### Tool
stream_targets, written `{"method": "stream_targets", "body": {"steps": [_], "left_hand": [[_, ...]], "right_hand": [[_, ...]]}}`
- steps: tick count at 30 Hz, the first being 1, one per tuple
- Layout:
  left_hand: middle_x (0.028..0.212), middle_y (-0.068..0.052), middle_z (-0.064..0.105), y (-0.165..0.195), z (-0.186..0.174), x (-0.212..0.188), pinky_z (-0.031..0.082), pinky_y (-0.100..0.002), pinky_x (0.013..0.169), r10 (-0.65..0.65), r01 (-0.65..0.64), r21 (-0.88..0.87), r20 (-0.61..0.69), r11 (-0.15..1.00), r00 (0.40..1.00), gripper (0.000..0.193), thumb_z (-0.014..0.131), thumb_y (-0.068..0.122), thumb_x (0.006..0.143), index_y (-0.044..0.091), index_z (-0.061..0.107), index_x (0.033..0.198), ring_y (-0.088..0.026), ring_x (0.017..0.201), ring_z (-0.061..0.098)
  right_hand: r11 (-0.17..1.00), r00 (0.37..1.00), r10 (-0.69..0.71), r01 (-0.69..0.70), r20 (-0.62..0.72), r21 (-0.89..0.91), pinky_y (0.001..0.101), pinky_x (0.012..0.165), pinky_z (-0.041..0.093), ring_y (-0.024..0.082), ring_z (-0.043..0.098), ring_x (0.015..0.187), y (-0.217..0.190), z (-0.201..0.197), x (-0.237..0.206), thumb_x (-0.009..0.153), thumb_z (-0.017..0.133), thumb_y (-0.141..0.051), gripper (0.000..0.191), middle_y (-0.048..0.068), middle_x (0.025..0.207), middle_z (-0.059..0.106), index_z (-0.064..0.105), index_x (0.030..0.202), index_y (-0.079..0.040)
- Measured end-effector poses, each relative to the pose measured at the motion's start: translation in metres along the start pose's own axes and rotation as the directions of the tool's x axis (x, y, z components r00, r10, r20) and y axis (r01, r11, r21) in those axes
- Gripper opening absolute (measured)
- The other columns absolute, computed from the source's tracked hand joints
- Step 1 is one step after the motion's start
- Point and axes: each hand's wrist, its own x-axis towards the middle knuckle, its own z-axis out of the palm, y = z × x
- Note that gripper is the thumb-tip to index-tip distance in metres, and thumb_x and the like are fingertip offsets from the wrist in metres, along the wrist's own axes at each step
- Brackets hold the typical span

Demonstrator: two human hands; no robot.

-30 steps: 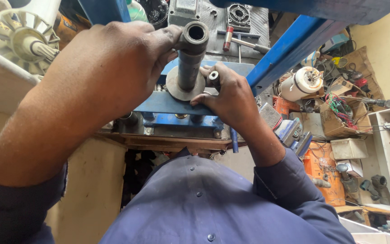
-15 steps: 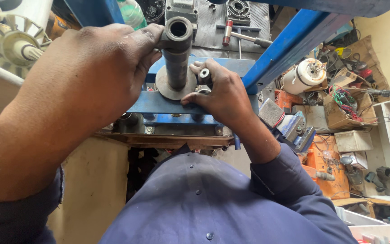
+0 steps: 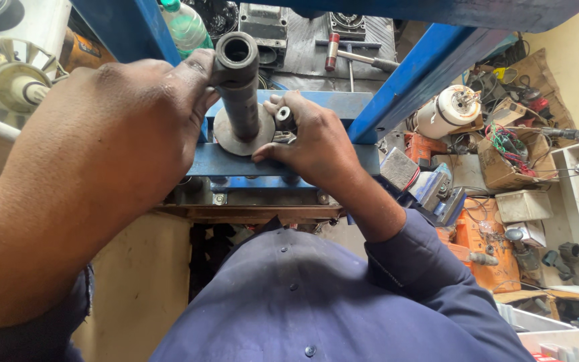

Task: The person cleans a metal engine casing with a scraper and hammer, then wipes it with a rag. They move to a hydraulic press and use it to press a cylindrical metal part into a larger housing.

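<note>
steel tube (image 3: pixel 239 87) upright, left hand (image 3: pixel 135 127) gripping top, right hand (image 3: pixel 313 137) at base.

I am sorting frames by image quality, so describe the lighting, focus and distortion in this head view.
Head view: soft, even daylight, no hard glare; the steel tube and right hand are sharp; the left hand looms oversized from wide-angle closeness; the blue press frame splays outward at the edges; the cluttered floor at right stays readable, slightly soft.
</note>
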Motion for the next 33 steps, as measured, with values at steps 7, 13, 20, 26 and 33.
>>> {"method": "stream_targets", "body": {"steps": [7, 13, 20, 26, 33], "left_hand": [[0.073, -0.015, 0.066, 0.002, 0.001, 0.0, 0.052, -0.04, 0.051, -0.104, 0.104, 0.002, 0.091, 0.995, 0.99, 0.026, 0.056, 0.018, 0.107, 0.0, 0.062, 0.124, -0.032, 0.061, 0.068], [0.073, -0.017, 0.064, 0.002, 0.001, 0.001, 0.052, -0.042, 0.05, -0.043, 0.042, 0.035, 0.028, 0.999, 0.999, 0.034, 0.058, 0.009, 0.098, -0.006, 0.061, 0.129, -0.032, 0.061, 0.068], [0.075, -0.019, 0.066, 0.003, -0.001, 0.0, 0.051, -0.047, 0.054, -0.093, 0.093, -0.069, 0.001, 0.993, 0.996, 0.022, 0.057, 0.013, 0.104, -0.001, 0.065, 0.12, -0.038, 0.063, 0.067], [0.079, -0.02, 0.069, 0.002, 0.002, 0.002, 0.051, -0.048, 0.056, -0.096, 0.089, -0.121, -0.054, 0.989, 0.994, 0.02, 0.059, 0.013, 0.103, -0.001, 0.067, 0.114, -0.039, 0.067, 0.068], [0.078, -0.021, 0.068, 0.001, 0.004, 0.003, 0.052, -0.047, 0.056, -0.113, 0.104, -0.123, -0.062, 0.987, 0.992, 0.028, 0.062, 0.017, 0.105, -0.001, 0.067, 0.126, -0.04, 0.066, 0.067]], "right_hand": [[0.999, 0.998, 0.049, -0.049, 0.027, -0.021, 0.0386, 0.085, 0.055, 0.028, 0.073, 0.097, 0.0, 0.004, 0.001, 0.064, 0.098, -0.036, 0.079, 0.017, 0.105, 0.074, 0.063, 0.126, 0.0], [1.0, 1.0, -0.012, 0.012, 0.021, -0.004, 0.0397, 0.091, 0.054, 0.029, 0.07, 0.106, 0.002, 0.003, -0.001, 0.068, 0.097, -0.036, 0.075, 0.016, 0.113, 0.07, 0.061, 0.124, -0.002], [0.997, 0.996, -0.071, 0.073, 0.057, -0.027, 0.0399, 0.095, 0.052, 0.03, 0.065, 0.108, 0.004, 0.006, 0.003, 0.07, 0.096, -0.04, 0.077, 0.016, 0.116, 0.065, 0.059, 0.127, -0.003], [0.998, 0.999, -0.025, 0.027, -0.026, 0.062, 0.0353, 0.089, 0.055, 0.022, 0.067, 0.099, -0.001, 0.005, 0.008, 0.074, 0.096, -0.036, 0.064, 0.01, 0.11, 0.069, 0.067, 0.122, -0.006], [0.932, 0.968, -0.196, 0.234, -0.159, 0.277, 0.0272, 0.074, 0.051, 0.009, 0.055, 0.082, -0.001, 0.017, 0.02, 0.081, 0.094, -0.013, 0.042, 0.0, 0.094, 0.065, 0.067, 0.111, -0.003]]}}
